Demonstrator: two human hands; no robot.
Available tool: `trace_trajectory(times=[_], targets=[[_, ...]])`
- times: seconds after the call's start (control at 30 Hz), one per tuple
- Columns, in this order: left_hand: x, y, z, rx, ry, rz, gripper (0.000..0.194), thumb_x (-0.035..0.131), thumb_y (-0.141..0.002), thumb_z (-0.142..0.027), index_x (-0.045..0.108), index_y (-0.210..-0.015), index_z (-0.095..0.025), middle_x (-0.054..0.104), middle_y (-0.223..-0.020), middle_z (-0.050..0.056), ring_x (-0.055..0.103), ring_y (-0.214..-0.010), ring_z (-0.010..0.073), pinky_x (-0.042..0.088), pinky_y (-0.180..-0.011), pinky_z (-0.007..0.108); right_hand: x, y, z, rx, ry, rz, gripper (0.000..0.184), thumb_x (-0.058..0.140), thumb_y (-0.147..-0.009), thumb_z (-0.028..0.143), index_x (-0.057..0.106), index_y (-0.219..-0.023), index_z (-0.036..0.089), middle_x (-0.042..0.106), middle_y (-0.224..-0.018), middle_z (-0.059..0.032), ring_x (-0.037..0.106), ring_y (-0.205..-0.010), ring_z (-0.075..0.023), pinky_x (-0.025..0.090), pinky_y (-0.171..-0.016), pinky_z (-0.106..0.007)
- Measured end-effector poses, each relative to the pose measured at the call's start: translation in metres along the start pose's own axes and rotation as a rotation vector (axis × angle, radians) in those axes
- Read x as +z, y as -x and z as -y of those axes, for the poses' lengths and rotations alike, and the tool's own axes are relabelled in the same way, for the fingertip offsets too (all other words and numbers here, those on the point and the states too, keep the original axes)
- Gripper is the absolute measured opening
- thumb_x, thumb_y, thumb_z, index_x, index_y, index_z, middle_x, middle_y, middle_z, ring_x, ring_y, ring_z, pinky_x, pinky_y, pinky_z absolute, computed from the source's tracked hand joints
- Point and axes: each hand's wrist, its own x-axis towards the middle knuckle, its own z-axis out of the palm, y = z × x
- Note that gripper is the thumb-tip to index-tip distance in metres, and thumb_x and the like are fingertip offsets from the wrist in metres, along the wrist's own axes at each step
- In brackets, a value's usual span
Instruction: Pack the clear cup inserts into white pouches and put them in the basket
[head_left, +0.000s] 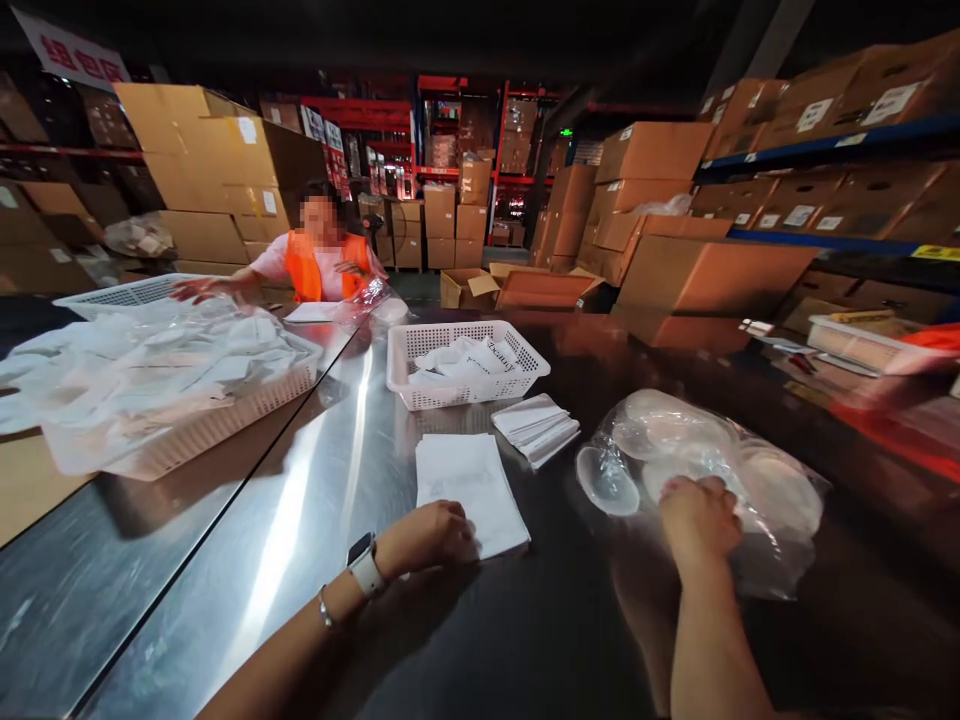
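My left hand (429,536), with a white watch on its wrist, rests in a loose fist on the near edge of a flat white bag (469,486) lying on the steel table. My right hand (699,520) reaches into a clear plastic bag (757,480) of round, pale translucent pads and grips its contents; which pad it holds is hidden by the fingers. One pad (606,480) lies at the bag's left mouth. A small stack of folded white bags (536,426) sits between the two hands, farther back.
A white mesh basket (465,362) with white bags stands behind the stack. A larger basket (172,390) piled with bags is at left. A person in an orange vest (321,262) works across the table. Cardboard boxes (705,270) and racks surround.
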Motion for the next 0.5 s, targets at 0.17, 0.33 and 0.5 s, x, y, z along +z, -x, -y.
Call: trace_trajectory(times=[0.17,0.33,0.5], targets=[[0.005,0.004,0.004,0.005,-0.007,0.038,0.018,0.05,-0.097,-0.026,0.063,-0.085,-0.021,0.065,-0.084,0.0,0.056,-0.075,0.0137,0.042,-0.074,0.025,0.0,0.011,0.032,-0.076,0.005,-0.27,0.049,0.023,-0.102,0.031,0.064,-0.108,0.005,0.065,-0.103,-0.0197,0.065,-0.078,-0.0249,0.045,-0.062,-0.035],[0.007,0.005,0.003,-0.15,0.07,0.02,0.025,0.045,-0.099,-0.027,0.069,-0.095,-0.023,0.063,-0.079,0.0,0.059,-0.076,0.0139,0.041,-0.064,0.022,0.039,0.027,0.077,-0.496,0.08,-0.083,0.033,0.043,-0.1,0.033,0.065,-0.094,0.009,0.068,-0.085,-0.015,0.067,-0.075,-0.0253,0.043,-0.057,-0.03],[0.007,0.004,0.0,-0.288,0.025,0.051,0.021,0.052,-0.091,-0.021,0.071,-0.1,-0.023,0.065,-0.083,0.002,0.06,-0.068,0.0148,0.043,-0.061,0.024,0.048,0.024,0.068,-0.657,0.002,-0.011,0.019,0.052,-0.091,0.013,0.07,-0.093,0.017,0.071,-0.092,-0.0091,0.068,-0.085,-0.0219,0.05,-0.068,-0.029]])
